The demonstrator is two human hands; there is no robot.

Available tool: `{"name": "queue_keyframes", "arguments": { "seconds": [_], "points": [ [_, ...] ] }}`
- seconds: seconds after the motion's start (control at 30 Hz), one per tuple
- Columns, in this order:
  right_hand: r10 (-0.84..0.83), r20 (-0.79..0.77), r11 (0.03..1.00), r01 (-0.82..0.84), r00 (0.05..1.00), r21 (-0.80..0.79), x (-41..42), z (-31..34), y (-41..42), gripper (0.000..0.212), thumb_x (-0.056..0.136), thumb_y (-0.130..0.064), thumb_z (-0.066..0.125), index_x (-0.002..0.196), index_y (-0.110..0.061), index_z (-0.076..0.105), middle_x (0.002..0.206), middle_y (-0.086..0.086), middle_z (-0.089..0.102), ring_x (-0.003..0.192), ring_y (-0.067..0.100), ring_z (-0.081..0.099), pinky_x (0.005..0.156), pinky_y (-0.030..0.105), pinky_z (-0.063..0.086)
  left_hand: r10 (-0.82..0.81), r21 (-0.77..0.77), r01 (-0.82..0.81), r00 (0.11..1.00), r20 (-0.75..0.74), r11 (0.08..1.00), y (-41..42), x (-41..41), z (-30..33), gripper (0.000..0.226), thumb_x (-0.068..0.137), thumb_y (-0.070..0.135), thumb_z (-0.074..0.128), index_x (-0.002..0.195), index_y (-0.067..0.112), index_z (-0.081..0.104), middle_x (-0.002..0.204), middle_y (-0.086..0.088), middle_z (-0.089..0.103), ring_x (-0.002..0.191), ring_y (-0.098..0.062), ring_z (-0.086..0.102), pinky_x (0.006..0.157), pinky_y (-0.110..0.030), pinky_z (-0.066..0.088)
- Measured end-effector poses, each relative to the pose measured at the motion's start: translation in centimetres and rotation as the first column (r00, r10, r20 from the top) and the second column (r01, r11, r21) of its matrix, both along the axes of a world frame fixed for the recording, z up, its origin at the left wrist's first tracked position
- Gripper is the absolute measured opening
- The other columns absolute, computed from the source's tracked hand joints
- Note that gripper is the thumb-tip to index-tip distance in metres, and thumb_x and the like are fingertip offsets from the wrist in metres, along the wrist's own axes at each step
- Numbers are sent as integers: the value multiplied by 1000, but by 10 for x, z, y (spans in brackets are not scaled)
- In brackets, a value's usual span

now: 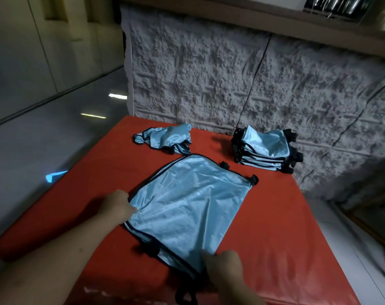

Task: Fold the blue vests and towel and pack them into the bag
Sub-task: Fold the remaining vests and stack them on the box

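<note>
Forearms enter from the lower left and bottom centre of the frame. At the bottom centre, the right hand (pixel 223 264) is laid on the near corner of a blue vest (pixel 187 203), with its fingers curled over the black-trimmed edge; whether the cloth is truly pinched cannot be told from this angle. At centre left, the left hand (pixel 117 204) is placed at the vest's left edge, its fingertips bent onto the fabric and seemingly gripping the hem. The vest is spread nearly flat across the middle of a red mat (pixel 286 238), with black trim along its borders and small black tabs at its upper right and lower left corners. A black strap loop is seen at the bottom edge of the frame, just below the vest.

Farther up, in the centre of the frame, a crumpled blue vest (pixel 165 137) is heaped on the mat near its far edge. To the right of it, a stack of folded vests (pixel 265 148) is set close to the grey textured wall (pixel 209 69). A pale floor (pixel 44 128) is visible at the left.
</note>
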State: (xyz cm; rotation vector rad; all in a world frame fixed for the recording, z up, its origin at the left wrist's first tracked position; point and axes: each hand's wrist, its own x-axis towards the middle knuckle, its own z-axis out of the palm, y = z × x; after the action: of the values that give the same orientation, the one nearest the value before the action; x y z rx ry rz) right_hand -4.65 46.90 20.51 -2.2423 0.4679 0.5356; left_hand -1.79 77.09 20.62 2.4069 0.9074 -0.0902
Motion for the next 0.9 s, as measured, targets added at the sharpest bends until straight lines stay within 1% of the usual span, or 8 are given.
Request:
{"name": "queue_keyframes", "arguments": {
  "seconds": [0.1,0.2,0.33,0.47,0.57,0.67,0.77,0.9],
  "points": [
    [38,63,993,-30,997,-118,-14,-4,14,52,70,-48,73,107,-13,66,100,7,72,97,29,70,79,31,54,136,-197,-116,987,89,974,1,-12,4,17,77,15,73,83,1,66,79,-15,70,63,-30,70,54,-35,60],
    [51,75,992,-42,996,-120,-25,-7,21,50,74,-43,75,109,-12,59,107,5,70,107,29,68,87,32,54,170,-281,-137,981,97,950,2,-27,9,28,79,14,73,100,-3,65,90,-21,70,71,-35,71,57,-39,61],
    [72,66,995,-67,995,-67,-28,-2,5,27,82,-38,72,89,-13,64,75,-4,59,86,22,68,71,25,45,189,-442,-137,979,76,887,-1,-48,17,24,80,0,68,97,12,55,102,-14,62,91,-31,63,70,-50,62],
    [-12,179,1000,8,984,23,-34,0,-20,33,83,-36,74,95,-12,55,83,-4,56,92,24,61,73,26,38,89,-560,-11,989,114,829,-13,-63,24,39,79,-13,60,102,18,51,105,-16,56,88,-32,64,55,-39,59],
    [-21,191,1000,18,981,19,-32,7,-43,35,75,-32,83,87,-17,54,78,-4,58,82,21,58,71,28,40,-50,-554,84,996,77,829,-28,-70,26,28,81,-15,58,96,9,59,104,-18,54,80,-28,59,56,-37,59],
    [-25,202,999,15,979,51,-26,12,-67,27,65,-16,89,71,-17,63,61,0,67,61,17,63,60,30,50,-116,-589,107,993,22,801,-39,-74,31,17,84,-13,60,86,0,69,101,-17,58,89,-27,57,64,-44,63],
    [-18,222,987,-18,975,161,-19,18,-85,23,76,-6,85,62,-11,67,44,-1,59,43,14,55,46,28,45,-95,-702,78,995,16,708,-45,-78,46,7,82,-12,69,87,-7,70,105,-20,62,99,-32,57,71,-51,62],
    [49,235,957,-113,971,267,-12,48,-103,40,85,-17,81,51,-6,65,44,4,48,43,16,44,48,27,35,-106,-770,148,989,104,620,-60,-87,72,17,79,-16,71,96,-10,72,97,-23,71,94,-32,68,84,-49,61]
  ]
}}
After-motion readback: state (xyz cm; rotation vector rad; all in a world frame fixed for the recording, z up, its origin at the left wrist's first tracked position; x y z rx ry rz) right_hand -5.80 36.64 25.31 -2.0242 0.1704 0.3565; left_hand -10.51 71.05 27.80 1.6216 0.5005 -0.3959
